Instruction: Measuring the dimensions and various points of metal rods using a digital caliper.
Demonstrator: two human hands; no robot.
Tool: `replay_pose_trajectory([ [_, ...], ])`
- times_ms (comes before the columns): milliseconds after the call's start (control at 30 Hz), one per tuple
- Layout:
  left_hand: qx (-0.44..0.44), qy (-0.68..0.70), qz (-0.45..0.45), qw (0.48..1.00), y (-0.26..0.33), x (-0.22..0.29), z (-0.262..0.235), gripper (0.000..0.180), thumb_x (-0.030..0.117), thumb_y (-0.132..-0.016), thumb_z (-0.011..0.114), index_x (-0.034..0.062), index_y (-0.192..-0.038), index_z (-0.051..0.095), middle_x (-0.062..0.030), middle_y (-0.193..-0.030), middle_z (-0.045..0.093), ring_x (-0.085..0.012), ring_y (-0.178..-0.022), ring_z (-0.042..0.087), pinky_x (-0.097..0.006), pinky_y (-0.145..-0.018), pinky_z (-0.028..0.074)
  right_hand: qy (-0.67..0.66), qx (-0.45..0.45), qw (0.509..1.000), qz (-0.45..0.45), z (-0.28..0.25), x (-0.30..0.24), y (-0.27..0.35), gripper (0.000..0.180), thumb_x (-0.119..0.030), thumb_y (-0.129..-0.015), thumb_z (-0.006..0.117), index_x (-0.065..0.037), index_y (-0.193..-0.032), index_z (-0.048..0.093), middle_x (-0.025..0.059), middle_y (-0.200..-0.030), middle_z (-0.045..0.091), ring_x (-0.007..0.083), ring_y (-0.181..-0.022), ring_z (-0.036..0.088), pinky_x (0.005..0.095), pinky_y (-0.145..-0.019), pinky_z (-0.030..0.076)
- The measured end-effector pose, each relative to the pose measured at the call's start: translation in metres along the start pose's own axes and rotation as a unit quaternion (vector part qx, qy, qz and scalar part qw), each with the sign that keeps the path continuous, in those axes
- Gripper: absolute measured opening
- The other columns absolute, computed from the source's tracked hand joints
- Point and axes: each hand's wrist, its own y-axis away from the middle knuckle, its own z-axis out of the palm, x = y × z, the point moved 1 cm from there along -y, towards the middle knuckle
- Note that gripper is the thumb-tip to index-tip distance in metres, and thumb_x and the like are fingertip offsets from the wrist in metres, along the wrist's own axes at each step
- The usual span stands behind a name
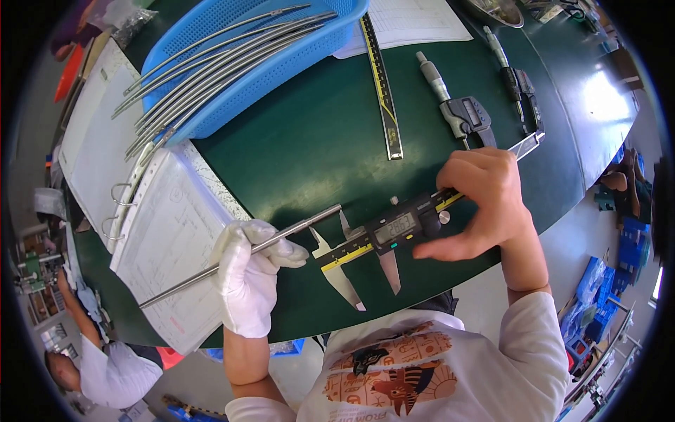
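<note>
My left hand (246,278), in a white glove, grips a slim metal rod (186,283) that slants up to the right. The rod's thicker right end lies by the small upper jaws of a digital caliper (394,231); whether they touch I cannot tell. Bare, my right hand (486,200) has its fingers curled round the caliper's beam, thumb below the slide. The caliper's long lower jaws stand apart, with nothing between them, and its display is lit toward me.
A blue perforated basket (281,79) of several metal rods stands back left. An open ring binder (165,246) lies left. A steel ruler (383,98), papers (415,24) and two digital micrometers (464,112) lie on the green table (295,169). Another person (116,373) sits far left.
</note>
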Motion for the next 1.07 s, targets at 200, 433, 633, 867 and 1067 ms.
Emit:
replay_pose_trajectory([
  [200, -0.047, 0.062, -0.046, 0.996, -0.009, -0.012, -0.016, 0.030, 0.027, -0.090, 0.042, -0.0005, -0.095, 0.052, -0.0131, -0.082, 0.059, -0.0240, -0.077, 0.061, -0.032, -0.066, 0.051, 0.007, -0.041, 0.999, -0.036, -0.002, 0.000, -0.003, 0.041, -0.044, -0.055, 0.061, -0.005, -0.063, 0.050, 0.0083, -0.055, 0.045, 0.0277, -0.046, 0.045, 0.0349, -0.044, 0.033],
  [433, -0.064, 0.006, 0.020, 0.998, -0.003, -0.012, -0.003, 0.034, 0.029, -0.090, 0.042, -0.0027, -0.098, 0.050, -0.0111, -0.083, 0.057, -0.0150, -0.076, 0.059, -0.024, -0.065, 0.050, 0.009, 0.073, 0.988, -0.135, 0.005, 0.016, 0.022, 0.057, -0.057, -0.063, 0.059, -0.002, -0.061, 0.046, 0.0065, -0.054, 0.037, 0.0217, -0.047, 0.036, 0.0311, -0.045, 0.025],
  [633, -0.147, -0.167, 0.141, 0.965, 0.004, -0.035, 0.013, 0.022, 0.020, -0.089, 0.043, 0.0013, -0.094, 0.054, -0.0077, -0.079, 0.056, -0.0139, -0.067, 0.054, -0.025, -0.057, 0.045, -0.049, 0.160, 0.986, 0.007, 0.002, 0.030, 0.014, 0.067, -0.067, -0.063, 0.056, -0.002, -0.063, 0.039, 0.0000, -0.059, 0.033, 0.0116, -0.052, 0.031, 0.0254, -0.047, 0.020],
  [867, -0.233, -0.230, 0.218, 0.920, 0.020, -0.051, 0.019, 0.019, 0.021, -0.085, 0.046, 0.0048, -0.083, 0.055, -0.0137, -0.078, 0.057, -0.0313, -0.074, 0.055, -0.038, -0.066, 0.044, -0.112, -0.059, 0.982, 0.139, 0.037, -0.075, -0.074, 0.031, -0.028, -0.066, 0.067, -0.002, -0.071, 0.050, -0.0035, -0.061, 0.040, 0.0039, -0.055, 0.035, 0.0195, -0.047, 0.027],
  [1067, -0.325, -0.340, 0.216, 0.856, 0.019, -0.049, 0.020, 0.015, 0.021, -0.081, 0.051, 0.0068, -0.075, 0.052, -0.0116, -0.072, 0.053, -0.0306, -0.068, 0.054, -0.040, -0.059, 0.043, -0.040, -0.204, 0.978, 0.033, 0.091, -0.135, -0.126, 0.023, -0.022, -0.066, 0.068, -0.004, -0.074, 0.056, 0.0016, -0.064, 0.055, 0.0141, -0.051, 0.045, 0.0247, -0.046, 0.036],
])
